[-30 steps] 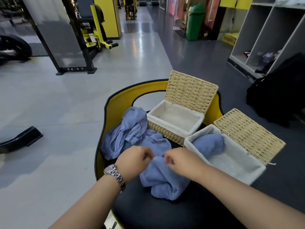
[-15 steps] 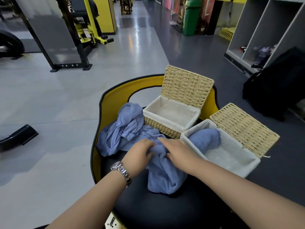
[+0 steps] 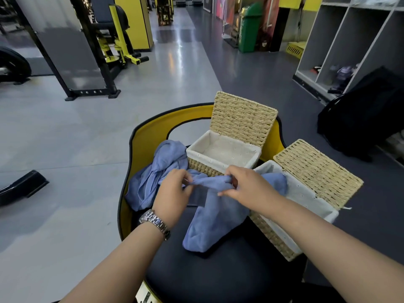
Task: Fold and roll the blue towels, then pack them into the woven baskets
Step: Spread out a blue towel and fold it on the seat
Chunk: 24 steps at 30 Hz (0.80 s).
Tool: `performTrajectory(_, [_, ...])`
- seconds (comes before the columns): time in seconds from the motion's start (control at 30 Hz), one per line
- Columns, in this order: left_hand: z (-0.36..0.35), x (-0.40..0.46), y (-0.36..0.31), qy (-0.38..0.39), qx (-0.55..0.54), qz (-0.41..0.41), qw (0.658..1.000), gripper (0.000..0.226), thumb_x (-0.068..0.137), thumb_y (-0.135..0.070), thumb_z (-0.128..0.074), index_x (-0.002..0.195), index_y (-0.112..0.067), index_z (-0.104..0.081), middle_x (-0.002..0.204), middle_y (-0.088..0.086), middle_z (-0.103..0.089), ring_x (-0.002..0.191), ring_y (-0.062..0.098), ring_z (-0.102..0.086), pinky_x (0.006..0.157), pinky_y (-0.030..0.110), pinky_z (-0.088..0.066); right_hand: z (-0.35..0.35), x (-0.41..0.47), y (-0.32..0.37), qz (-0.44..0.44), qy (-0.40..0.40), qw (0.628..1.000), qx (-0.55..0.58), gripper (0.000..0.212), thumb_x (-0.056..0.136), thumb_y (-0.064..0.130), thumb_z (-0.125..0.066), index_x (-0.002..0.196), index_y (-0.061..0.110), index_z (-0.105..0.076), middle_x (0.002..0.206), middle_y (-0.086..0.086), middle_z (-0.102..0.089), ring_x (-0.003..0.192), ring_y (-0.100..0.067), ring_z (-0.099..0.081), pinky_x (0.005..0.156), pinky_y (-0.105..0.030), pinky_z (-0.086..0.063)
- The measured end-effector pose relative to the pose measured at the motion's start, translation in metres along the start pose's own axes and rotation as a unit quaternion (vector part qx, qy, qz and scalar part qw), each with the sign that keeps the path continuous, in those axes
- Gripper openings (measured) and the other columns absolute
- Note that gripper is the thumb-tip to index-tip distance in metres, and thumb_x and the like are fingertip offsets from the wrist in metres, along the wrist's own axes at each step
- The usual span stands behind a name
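A blue towel (image 3: 215, 219) hangs between my two hands above the black padded seat (image 3: 218, 278). My left hand (image 3: 175, 193) pinches its upper edge on the left, and my right hand (image 3: 244, 184) grips the same edge on the right. Crumpled blue towels (image 3: 157, 171) lie heaped on the seat's left. Two woven baskets with white liners stand with lids up: the far basket (image 3: 223, 154) has nothing in it, while the near basket (image 3: 301, 200) holds a rolled blue towel (image 3: 275, 181) at its left end.
The seat has a yellow curved backrest (image 3: 153, 132) behind the baskets. Grey gym floor surrounds it, with a black and yellow exercise machine (image 3: 105, 44) far left, grey shelving (image 3: 349, 40) and a black bag (image 3: 367, 114) to the right.
Both hands went down onto the towel pile, then lifted one towel by its top edge and spread apart. The view moved slightly closer to the baskets.
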<state>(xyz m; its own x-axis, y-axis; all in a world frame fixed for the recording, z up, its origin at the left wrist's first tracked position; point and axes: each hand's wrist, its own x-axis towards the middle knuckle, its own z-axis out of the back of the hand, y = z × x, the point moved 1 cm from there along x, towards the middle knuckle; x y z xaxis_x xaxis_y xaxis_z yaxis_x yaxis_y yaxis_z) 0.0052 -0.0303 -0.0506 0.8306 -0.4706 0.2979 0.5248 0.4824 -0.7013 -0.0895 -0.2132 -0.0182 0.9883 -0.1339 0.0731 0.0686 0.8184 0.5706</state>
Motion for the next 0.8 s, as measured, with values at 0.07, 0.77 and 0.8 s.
performTrajectory(0.07, [0.005, 0.002, -0.003, -0.024, 0.015, -0.012, 1.000, 0.029, 0.079, 0.002, -0.066, 0.074, -0.021, -0.050, 0.087, -0.004, -0.048, 0.076, -0.004, -0.049, 0.068, 0.004, -0.037, 0.005, -0.001, -0.005, 0.008, 0.054, 0.998, -0.016, 0.028, 0.077, 0.021, -0.074, 0.084, 0.025, -0.047, 0.084, 0.007, -0.053, 0.078, -0.014, -0.051, 0.069, -0.032, -0.041])
performTrajectory(0.77, [0.026, 0.021, 0.008, 0.067, 0.164, -0.094, 0.980, 0.013, 0.088, -0.005, -0.057, 0.090, -0.017, -0.059, 0.080, 0.004, -0.062, 0.075, 0.023, -0.055, 0.060, 0.040, -0.045, 0.047, 0.001, -0.034, -0.010, -0.050, 0.995, -0.084, 0.026, 0.072, 0.038, -0.079, 0.071, 0.019, -0.062, 0.070, 0.004, -0.058, 0.071, -0.015, -0.052, 0.060, -0.028, -0.040])
performTrajectory(0.8, [0.028, 0.020, 0.008, 0.052, 0.184, -0.092, 0.977, 0.011, 0.089, -0.009, -0.056, 0.090, -0.020, -0.057, 0.078, 0.000, -0.061, 0.073, 0.022, -0.054, 0.056, 0.039, -0.044, 0.049, 0.001, -0.037, -0.014, -0.037, 0.996, -0.082, 0.027, 0.071, 0.038, -0.079, 0.070, 0.018, -0.060, 0.069, 0.004, -0.058, 0.070, -0.016, -0.053, 0.060, -0.029, -0.041])
